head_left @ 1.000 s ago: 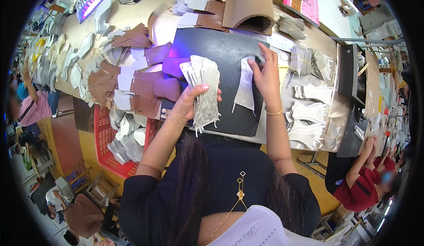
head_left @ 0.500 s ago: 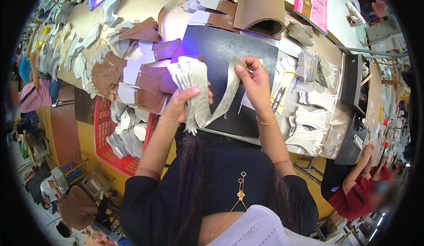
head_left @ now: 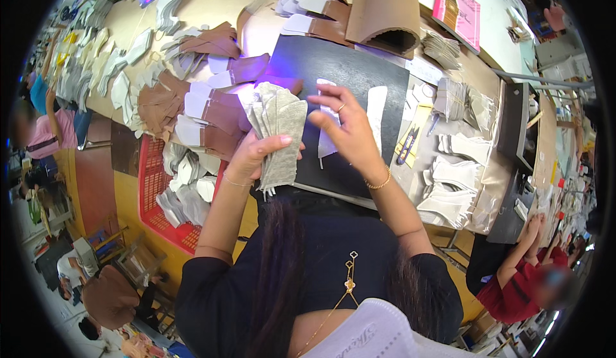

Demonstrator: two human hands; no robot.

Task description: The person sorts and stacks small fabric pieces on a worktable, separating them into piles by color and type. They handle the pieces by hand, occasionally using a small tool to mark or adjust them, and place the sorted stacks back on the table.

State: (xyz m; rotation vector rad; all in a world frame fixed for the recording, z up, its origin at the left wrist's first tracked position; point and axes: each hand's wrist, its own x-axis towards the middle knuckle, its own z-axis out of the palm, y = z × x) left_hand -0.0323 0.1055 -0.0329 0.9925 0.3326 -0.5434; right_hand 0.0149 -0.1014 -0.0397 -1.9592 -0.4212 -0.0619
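A fanned stack of grey, strip-shaped cut pieces [head_left: 282, 123], pale at the upper ends, is gripped by my left hand [head_left: 256, 154], with the thumb across its front. Just right of that stack hovers my right hand [head_left: 351, 130], fingers apart and nothing visible in them. Beneath both lies a black board [head_left: 308, 56]. On the board, a white strip [head_left: 376, 111] lies beyond my right hand, which covers its lower part. Another pale piece [head_left: 326, 141] shows partly behind my right fingers.
Brown pieces with white ends [head_left: 215, 111] lie left of the board, above a red basket [head_left: 149, 184] of pale pieces. Beyond stands a curved brown roll [head_left: 388, 11]. Rightward are a cutter knife [head_left: 405, 146], white stacks [head_left: 449, 181] and a black box [head_left: 513, 123]. Other people work nearby.
My right hand has let go of the long grey strip it held out from the stack. A white strip now shows on the board. The grey stack stays in my left hand.
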